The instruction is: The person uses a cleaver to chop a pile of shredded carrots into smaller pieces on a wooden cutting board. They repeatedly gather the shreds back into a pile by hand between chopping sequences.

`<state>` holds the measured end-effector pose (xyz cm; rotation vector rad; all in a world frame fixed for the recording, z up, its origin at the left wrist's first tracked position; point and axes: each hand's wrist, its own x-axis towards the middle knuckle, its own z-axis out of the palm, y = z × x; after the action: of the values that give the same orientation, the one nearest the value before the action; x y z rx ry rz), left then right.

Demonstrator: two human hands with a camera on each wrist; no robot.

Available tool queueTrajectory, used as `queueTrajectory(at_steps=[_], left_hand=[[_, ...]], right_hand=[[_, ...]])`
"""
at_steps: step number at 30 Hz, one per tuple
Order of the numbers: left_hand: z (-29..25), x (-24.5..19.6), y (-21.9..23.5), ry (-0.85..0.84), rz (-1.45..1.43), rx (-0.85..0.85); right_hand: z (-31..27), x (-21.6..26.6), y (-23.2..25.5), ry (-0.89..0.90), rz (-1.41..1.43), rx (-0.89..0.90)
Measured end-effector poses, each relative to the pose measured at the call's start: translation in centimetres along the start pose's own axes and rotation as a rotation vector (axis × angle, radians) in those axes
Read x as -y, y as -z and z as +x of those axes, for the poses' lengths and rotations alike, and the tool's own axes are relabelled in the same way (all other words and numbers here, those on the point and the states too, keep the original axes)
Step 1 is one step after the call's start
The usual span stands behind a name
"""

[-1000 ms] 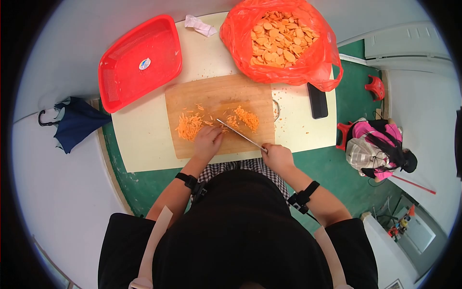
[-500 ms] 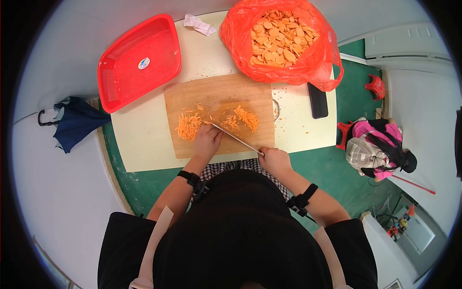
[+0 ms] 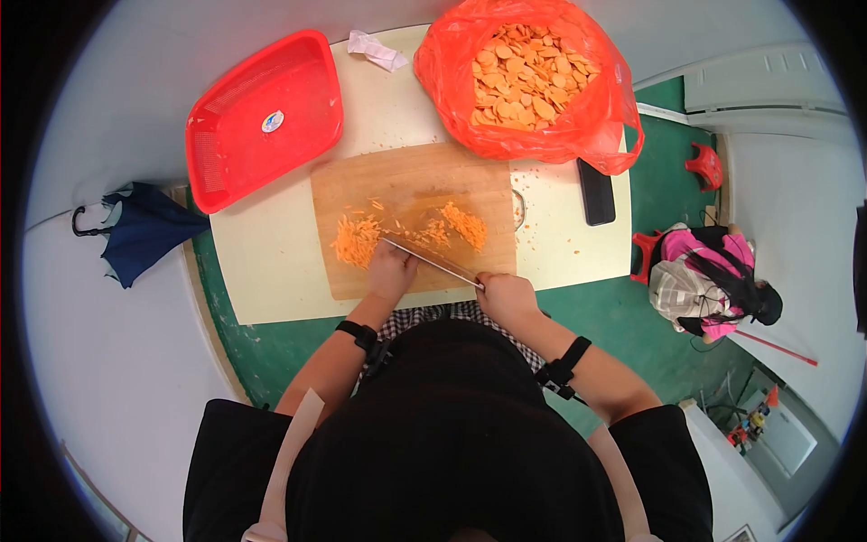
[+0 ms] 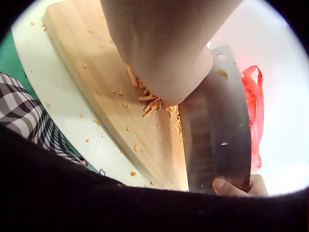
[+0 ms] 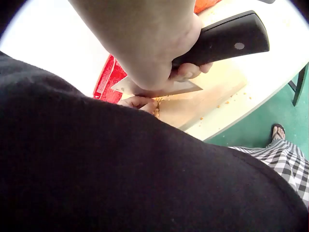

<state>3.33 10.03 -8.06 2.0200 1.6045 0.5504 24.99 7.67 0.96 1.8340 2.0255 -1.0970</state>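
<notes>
**Wood, steel and shiny plastic**

The cutting board (image 3: 411, 185) is pale wood with a visible grain, matt and a little rough where it has been scored. The knife (image 4: 217, 125) has a broad blade of brushed metal, dull grey with a soft sheen, and a smooth black handle (image 5: 227, 38) that looks like plastic, with one metal rivet. The table (image 3: 560, 244) has a smooth, matt cream top. The basket (image 3: 262, 113) is glossy red plastic with perforated walls. The bag (image 3: 587, 126) is thin, crinkled, shiny red plastic film. The carrot shreds (image 3: 357, 239) look moist and matt orange. A crumpled bit of white paper (image 3: 377, 50) lies by the basket. The phone (image 3: 596, 191) is glossy black.
</notes>
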Motion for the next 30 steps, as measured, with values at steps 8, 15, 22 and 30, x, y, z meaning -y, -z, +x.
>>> queueTrajectory(at_steps=[8,15,22,30], left_hand=[[0.2,-0.3,0.0,-0.046,-0.006,0.001],[-0.4,-0.6,0.8,-0.045,0.009,-0.026],[0.4,-0.6,0.4,-0.041,-0.001,-0.017],[0.3,-0.4,0.3,-0.059,-0.021,-0.043]], right_hand=[[1.4,0.2,-2.0,0.010,0.008,-0.095],[-0.1,0.8,-0.4,0.001,0.007,-0.010],[0.0,-0.3,-1.1,0.007,0.007,-0.036],[0.1,-0.1,-1.1,-0.006,0.013,0.003]])
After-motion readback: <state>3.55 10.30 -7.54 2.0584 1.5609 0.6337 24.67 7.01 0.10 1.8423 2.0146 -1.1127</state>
